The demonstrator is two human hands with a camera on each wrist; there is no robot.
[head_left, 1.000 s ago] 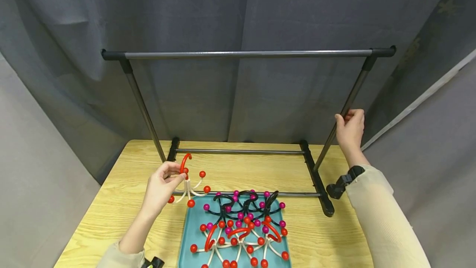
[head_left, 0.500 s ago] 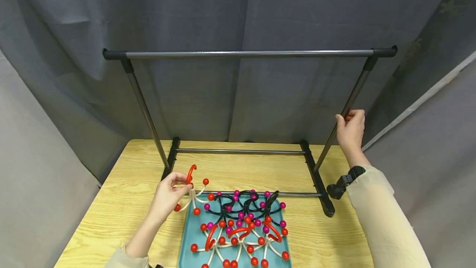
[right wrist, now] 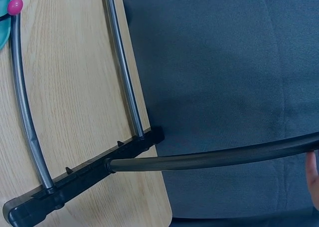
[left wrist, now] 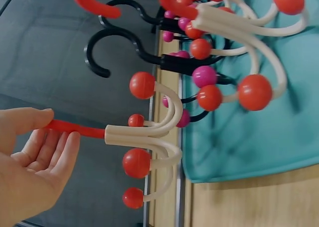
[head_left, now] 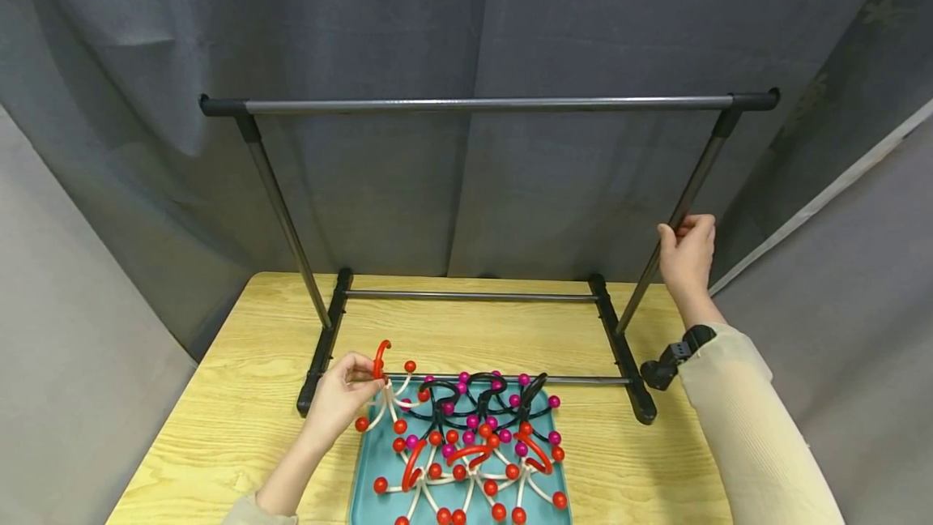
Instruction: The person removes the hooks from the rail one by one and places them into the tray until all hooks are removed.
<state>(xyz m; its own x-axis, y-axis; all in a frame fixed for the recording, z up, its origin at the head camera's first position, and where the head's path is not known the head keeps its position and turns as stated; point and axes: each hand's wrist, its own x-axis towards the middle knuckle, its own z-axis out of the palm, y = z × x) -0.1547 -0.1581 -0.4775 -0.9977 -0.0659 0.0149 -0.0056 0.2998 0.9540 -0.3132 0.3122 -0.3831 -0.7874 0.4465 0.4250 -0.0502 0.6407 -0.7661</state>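
Above the teal tray, our left hand pinches the red hook of a white multi-armed hanger, while our right hand grips the rack's right upright.

A teal tray is set at the near edge of a light wooden table, and it is filled with black hangers with magenta balls toward its far edge and cream hangers with red balls toward its near edge. Grey curtains are hung behind the table's far edge.
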